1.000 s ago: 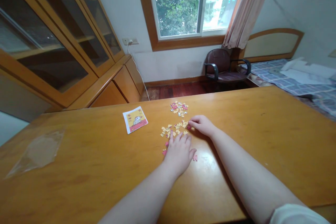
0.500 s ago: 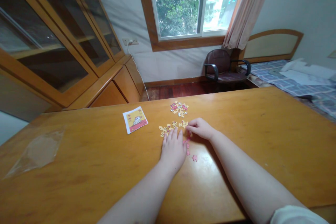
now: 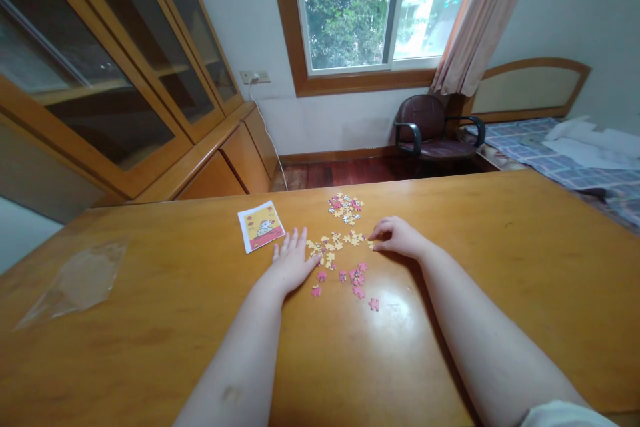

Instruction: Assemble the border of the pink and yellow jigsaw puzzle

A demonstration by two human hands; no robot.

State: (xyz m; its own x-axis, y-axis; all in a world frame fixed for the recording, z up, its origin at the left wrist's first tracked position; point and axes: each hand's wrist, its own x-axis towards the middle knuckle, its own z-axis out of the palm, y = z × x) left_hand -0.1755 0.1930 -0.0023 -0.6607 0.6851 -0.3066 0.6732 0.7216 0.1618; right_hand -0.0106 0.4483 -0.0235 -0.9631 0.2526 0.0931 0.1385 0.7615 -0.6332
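My left hand (image 3: 290, 261) lies on the table with its fingers spread, left of a loose group of yellow puzzle pieces (image 3: 327, 247); its thumb touches the edge of that group. My right hand (image 3: 397, 238) is curled at the group's right end, thumb and fingertips pinching a small yellow puzzle piece (image 3: 371, 245). Nearer to me, several pink puzzle pieces (image 3: 358, 275) are scattered, one pink piece (image 3: 374, 305) apart from them. A mixed pile of puzzle pieces (image 3: 345, 207) sits farther back. Beside my left fingertips is a printed picture card (image 3: 261, 225).
A clear plastic bag (image 3: 75, 283) lies flat on the left of the wooden table (image 3: 200, 300). Beyond the table are a glass-door cabinet (image 3: 220, 153), a dark armchair (image 3: 425, 123) and a bed (image 3: 545, 137).
My left hand has shifted left, off the pieces, uncovering yellow and pink ones. My right hand has moved slightly right, with a yellow puzzle piece now showing at its fingertips.
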